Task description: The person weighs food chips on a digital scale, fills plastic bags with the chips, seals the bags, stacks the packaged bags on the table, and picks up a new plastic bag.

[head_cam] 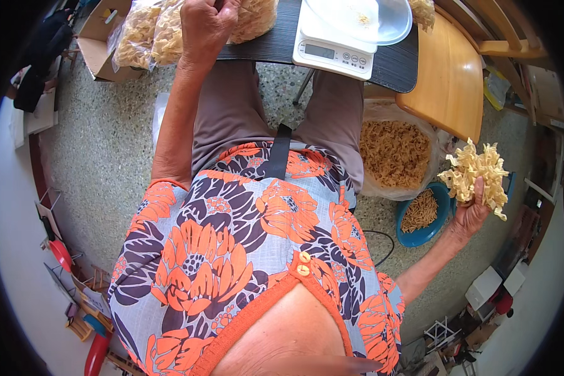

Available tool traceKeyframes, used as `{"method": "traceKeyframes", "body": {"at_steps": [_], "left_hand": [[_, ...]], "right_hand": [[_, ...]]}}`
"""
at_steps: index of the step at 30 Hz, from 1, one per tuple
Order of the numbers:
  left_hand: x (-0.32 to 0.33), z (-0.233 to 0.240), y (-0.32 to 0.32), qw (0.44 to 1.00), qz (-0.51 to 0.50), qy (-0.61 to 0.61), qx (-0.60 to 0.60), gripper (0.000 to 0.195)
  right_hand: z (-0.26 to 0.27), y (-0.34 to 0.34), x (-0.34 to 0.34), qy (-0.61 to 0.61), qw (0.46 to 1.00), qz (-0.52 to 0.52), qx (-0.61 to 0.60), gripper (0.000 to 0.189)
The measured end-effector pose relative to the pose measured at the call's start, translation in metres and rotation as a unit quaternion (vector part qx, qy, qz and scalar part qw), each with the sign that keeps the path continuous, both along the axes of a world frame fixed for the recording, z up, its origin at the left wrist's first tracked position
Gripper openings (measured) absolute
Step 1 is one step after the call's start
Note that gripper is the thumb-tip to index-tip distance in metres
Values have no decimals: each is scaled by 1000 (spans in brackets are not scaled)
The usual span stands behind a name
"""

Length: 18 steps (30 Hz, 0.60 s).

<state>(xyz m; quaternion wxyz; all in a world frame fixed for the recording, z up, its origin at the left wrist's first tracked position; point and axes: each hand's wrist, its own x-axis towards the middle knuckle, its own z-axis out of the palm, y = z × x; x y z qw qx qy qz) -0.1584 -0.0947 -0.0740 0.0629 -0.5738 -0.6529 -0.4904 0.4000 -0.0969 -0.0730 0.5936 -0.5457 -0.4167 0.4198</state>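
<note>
My right hand (473,214) is out at the right, gripping a bunch of pale, curly dried strips (477,174) above the floor. At the top of the view, my left hand (209,23) is bent in beside clear plastic bags of similar dried pieces (169,35); its fingertips are cut off by the picture's edge, and what they hold, if anything, is hidden. A white digital kitchen scale (333,51) sits on the dark table (395,70). On it rests a clear plastic bowl (395,28) with a few crumbs inside.
By my right leg stands a plastic-lined container of browner dried pieces (395,152). Next to it is a blue basin (420,237) holding short tan sticks. A wooden chair (451,80) adjoins the table's right end. An open cardboard box (94,51) lies at upper left.
</note>
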Motion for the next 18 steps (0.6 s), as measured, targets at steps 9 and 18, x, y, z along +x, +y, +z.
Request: {"method": "traceKeyframes", "body": {"at_steps": [9, 18], "left_hand": [[1, -1, -1, 998, -7, -62, -9, 8], [0, -8, 0, 997, -46, -51, 22, 6]], "right_hand": [[69, 48, -24, 8, 995, 94, 30, 44], [116, 112, -157, 55, 962, 254, 80, 47]]}}
